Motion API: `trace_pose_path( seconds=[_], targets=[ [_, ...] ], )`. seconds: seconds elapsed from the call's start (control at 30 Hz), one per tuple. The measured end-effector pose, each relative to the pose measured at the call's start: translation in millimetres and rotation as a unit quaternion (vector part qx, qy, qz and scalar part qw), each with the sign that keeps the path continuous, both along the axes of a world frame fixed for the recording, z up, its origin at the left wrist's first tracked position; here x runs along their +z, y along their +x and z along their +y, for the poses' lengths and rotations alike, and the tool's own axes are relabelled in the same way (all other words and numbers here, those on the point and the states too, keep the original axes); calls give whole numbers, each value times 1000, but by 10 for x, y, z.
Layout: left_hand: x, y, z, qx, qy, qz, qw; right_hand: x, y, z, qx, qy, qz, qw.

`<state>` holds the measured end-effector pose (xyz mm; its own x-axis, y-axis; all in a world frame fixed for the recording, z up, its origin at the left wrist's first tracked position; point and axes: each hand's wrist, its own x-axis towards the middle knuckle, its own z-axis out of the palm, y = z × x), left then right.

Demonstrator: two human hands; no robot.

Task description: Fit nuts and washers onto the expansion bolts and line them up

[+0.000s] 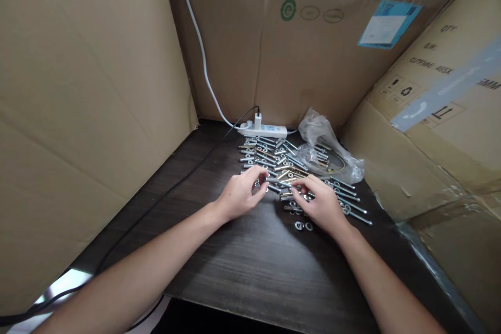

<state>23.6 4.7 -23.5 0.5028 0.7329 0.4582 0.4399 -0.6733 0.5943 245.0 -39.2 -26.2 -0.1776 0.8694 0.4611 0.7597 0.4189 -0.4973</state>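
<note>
Between my two hands a silver expansion bolt (278,183) is held level, just above the table. My left hand (243,194) pinches its left end with thumb and forefinger. At the right end, the fingers of my right hand (318,199) are closed on the same bolt. Rows of metal sleeves, bolts and washers lie behind and beneath the hands, some silver and some brass-coloured. Several long bolts (354,209) with washers lie to the right of my right hand. Two loose washers (299,226) lie in front of it.
A white power strip (270,131) with a plug and cables stands at the back. A clear plastic bag (326,138) with more bolts sits at the back right. Cardboard walls (227,47) enclose the dark wooden table (242,266). A black cable (156,201) crosses its left side.
</note>
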Motion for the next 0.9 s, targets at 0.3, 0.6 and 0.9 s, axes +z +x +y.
trace_pose_path(
  seconds=[0.3,0.6,0.9],
  targets=[
    [7,-24,10,-23,-5,-45,999,-29,-126,-36,28,-30,69,997],
    [-40,-17,-18,-32,-41,-119,992,-76,-298,-108,42,-126,136,982],
    [-26,-8,-28,-56,-51,-75,994,-52,-310,-117,39,-143,182,972]
  ],
)
